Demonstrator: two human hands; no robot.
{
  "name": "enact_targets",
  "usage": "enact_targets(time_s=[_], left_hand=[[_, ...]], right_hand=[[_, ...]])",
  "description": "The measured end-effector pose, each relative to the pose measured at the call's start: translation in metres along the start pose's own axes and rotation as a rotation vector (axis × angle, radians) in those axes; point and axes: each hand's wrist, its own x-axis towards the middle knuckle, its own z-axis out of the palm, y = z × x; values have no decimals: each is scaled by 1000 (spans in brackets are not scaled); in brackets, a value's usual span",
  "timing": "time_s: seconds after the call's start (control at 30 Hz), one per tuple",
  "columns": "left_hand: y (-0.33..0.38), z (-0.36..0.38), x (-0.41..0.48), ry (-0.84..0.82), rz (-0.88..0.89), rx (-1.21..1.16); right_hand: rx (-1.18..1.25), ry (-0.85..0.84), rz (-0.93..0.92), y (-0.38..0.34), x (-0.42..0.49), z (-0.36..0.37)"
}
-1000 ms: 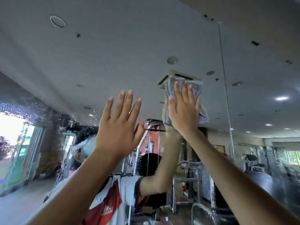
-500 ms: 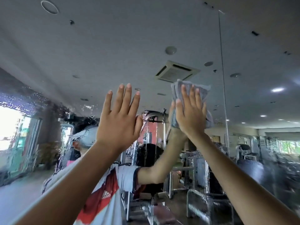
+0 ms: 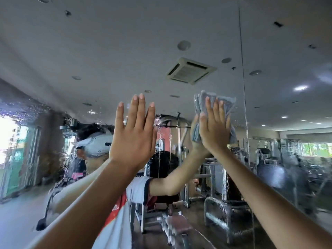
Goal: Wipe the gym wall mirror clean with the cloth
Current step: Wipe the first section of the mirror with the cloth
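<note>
While your right hand [image 3: 214,131] presses the grey cloth [image 3: 212,105] flat-fingered on the mirror [image 3: 107,51] right of centre, your left hand [image 3: 133,133] lies spread beside it.

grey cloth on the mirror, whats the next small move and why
Probably slide the folded grey cloth straight down the wall mirror. The right hand presses it flat on the glass, and wet streaks run down the surface just below it, while the glass above looks clear. A downward pass should catch them.
</note>
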Motion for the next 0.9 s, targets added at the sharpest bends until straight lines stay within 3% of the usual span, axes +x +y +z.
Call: enact_targets(time_s=[0.07,0.17,0.27,0.33,0.4,0.47,0.57,0.63,0.77,0.9], left_hand=[[-1,0,1,8,-13,-15],[-1,-1,0,33,-23,-45],[0,-3,-11,49,-27,-81],[2,-6,-27,46,-25,-83],[6,-8,-41,18,-18,-66],[9,-9,-49,-8,-17,-44],[11,-9,-50,-19,-33,-28],[11,-9,-50,-14,-37,-29],[11,-8,-53,10,-35,-44],[9,-8,-53,5,-41,-39]], right_hand=[[-11,-19,11,-25,19,0],[-15,-27,-209,-51,2,4],[-65,-22,-472,-38,-48,7],[-83,-16,-541,-7,-76,8],[-88,-10,-498,26,-88,6],[-79,0,-344,40,-73,5],[5,3,-22,18,-21,0],[24,-4,6,-10,2,2],[2,-24,-309,-40,-32,7],[-81,-25,-571,3,-99,7]])
